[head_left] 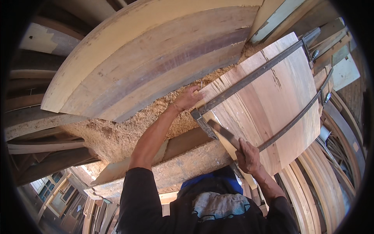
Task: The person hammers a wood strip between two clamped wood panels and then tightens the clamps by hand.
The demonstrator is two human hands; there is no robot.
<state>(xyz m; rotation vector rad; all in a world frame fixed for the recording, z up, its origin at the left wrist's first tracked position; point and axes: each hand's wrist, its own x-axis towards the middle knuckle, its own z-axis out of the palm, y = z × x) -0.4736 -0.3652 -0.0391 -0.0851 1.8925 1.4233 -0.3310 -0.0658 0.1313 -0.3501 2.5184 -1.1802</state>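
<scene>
A panel of several pale and reddish boards [269, 105] lies slanted in front of me, with cracks in its grain. Two dark metal bar clamps [251, 78] run across it, the second one nearer its right side. My left hand [188, 98] is closed at the panel's left corner, beside the clamp's end, its fingertips on the edge. In my right hand [248, 156] is a flat, dark-bladed tool, its blade [224, 133] lying over the panel's near left edge. The fingers are wrapped round its handle, which they mostly hide.
A large curved panel of glued boards [156, 58] leans beyond the bench. Wood shavings [128, 134] cover the space between it and me. A thick beam [187, 163] lies along my front. Curved timbers [311, 179] are stacked at the right, and more planks [35, 78] at the left.
</scene>
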